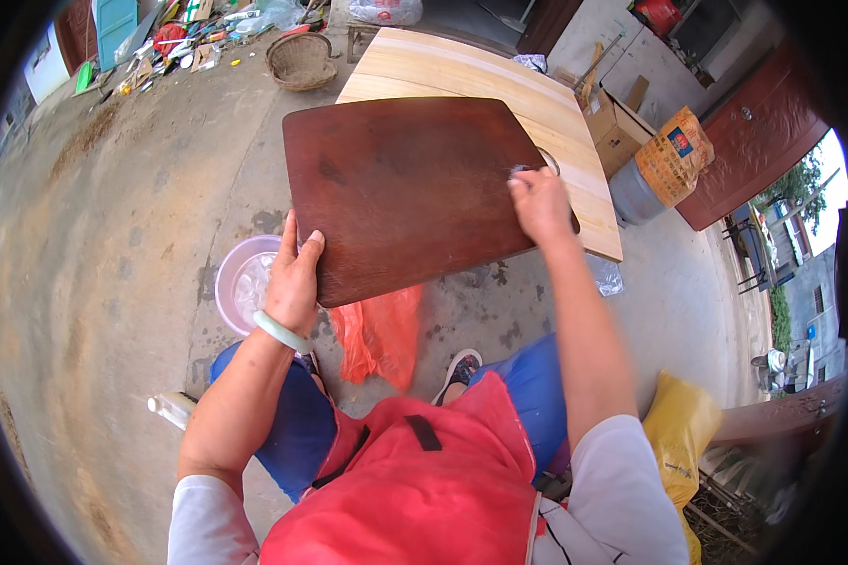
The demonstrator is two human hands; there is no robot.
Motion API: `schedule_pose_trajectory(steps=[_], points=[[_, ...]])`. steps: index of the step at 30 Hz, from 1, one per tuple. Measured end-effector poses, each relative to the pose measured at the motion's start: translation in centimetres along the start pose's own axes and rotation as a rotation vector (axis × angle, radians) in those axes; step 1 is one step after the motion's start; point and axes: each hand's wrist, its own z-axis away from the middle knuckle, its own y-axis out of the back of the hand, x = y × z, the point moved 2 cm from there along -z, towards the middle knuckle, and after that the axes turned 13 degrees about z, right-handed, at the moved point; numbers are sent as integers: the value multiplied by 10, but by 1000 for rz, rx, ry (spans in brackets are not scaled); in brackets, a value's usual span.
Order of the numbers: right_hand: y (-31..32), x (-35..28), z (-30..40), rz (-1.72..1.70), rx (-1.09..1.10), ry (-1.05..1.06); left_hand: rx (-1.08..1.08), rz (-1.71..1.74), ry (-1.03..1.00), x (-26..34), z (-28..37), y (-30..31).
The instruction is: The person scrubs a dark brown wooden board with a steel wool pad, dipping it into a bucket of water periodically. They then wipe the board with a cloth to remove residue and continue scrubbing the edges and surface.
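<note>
A dark reddish-brown wooden cutting board [410, 191] is held tilted above the ground in front of me. My left hand [295, 282], with a pale bangle at its wrist, grips the board's left edge, thumb on the face and fingers partly hidden behind. Near the board's right end, my right hand [543, 205] pinches a small greyish item [517, 171] against the surface; blur hides what it is. Just beyond those fingers a metal ring [550, 159] shows at the board's edge. Dark marks and fine scratches cover the face.
Behind the board stands a light wooden tabletop [459, 67]. A pink basin [227, 282] with clear contents is at left, beside an orange plastic bag [378, 339]. A white bottle [173, 408], a wicker basket [300, 63], a cardboard box [611, 134] and a yellow sack [682, 431] surround me.
</note>
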Motion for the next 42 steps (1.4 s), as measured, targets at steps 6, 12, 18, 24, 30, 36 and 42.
schedule_pose_trajectory(steps=[6, 12, 18, 24, 30, 36, 42], points=[[10, -175, 60, -354, -47, 505, 20, 37, 8, 1, -2, 6], [-1, -52, 4, -2, -27, 309, 60, 17, -52, 5, -2, 10], [-8, 29, -8, 129, 63, 20, -4, 17, -39, -4, -12, 7], [2, -156, 46, -325, -12, 474, 22, 22, -49, -1, -14, 10], [-4, -58, -1, -93, -49, 264, 16, 3, -72, 4, -14, 15], [-15, -28, -18, 80, -57, 24, -18, 11, -63, -3, -20, 8], [-13, -137, 23, -323, 27, 565, -1, 5, -61, 2, -21, 11]])
